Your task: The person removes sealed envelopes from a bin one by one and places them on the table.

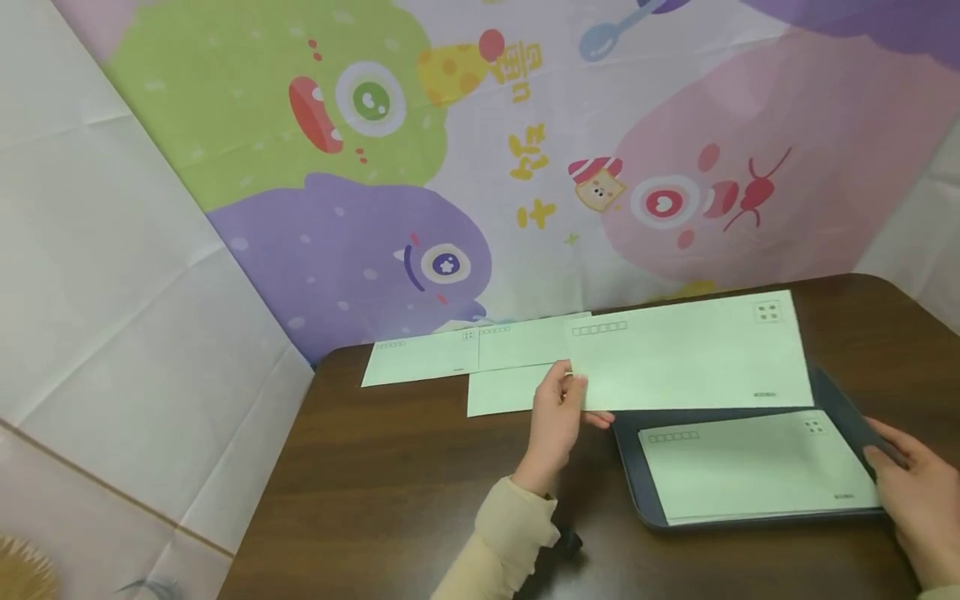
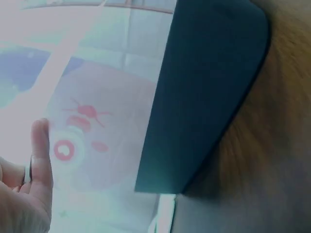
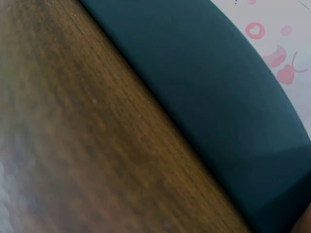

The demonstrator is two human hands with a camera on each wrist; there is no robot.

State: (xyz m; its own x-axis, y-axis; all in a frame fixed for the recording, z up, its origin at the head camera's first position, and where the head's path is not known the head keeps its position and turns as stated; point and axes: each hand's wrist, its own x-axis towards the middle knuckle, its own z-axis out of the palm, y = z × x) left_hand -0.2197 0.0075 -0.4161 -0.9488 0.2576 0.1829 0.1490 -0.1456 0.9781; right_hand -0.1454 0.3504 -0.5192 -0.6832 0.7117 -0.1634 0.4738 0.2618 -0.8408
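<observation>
My left hand [image 1: 557, 421] pinches the left end of a pale envelope [image 1: 690, 358], raised above the back of a dark tray [image 1: 634, 483]. Printed postcode boxes and a stamp square mark its face. A stack of similar envelopes [image 1: 757, 475] lies in the tray. My right hand [image 1: 918, 492] grips the tray's right edge, thumb on top. In the left wrist view, fingers of the left hand [image 2: 39, 184] show beside the tray's dark side wall [image 2: 204, 97]. The right wrist view shows mostly the tray's outer wall [image 3: 194, 82].
Toward the back of the brown table [image 1: 390, 467], one envelope [image 1: 420, 360] lies at the left, beside another envelope [image 1: 525, 343]. A third envelope [image 1: 502, 392] lies in front, partly hidden by my left hand. A cartoon-printed cloth [image 1: 540, 275] hangs behind the table.
</observation>
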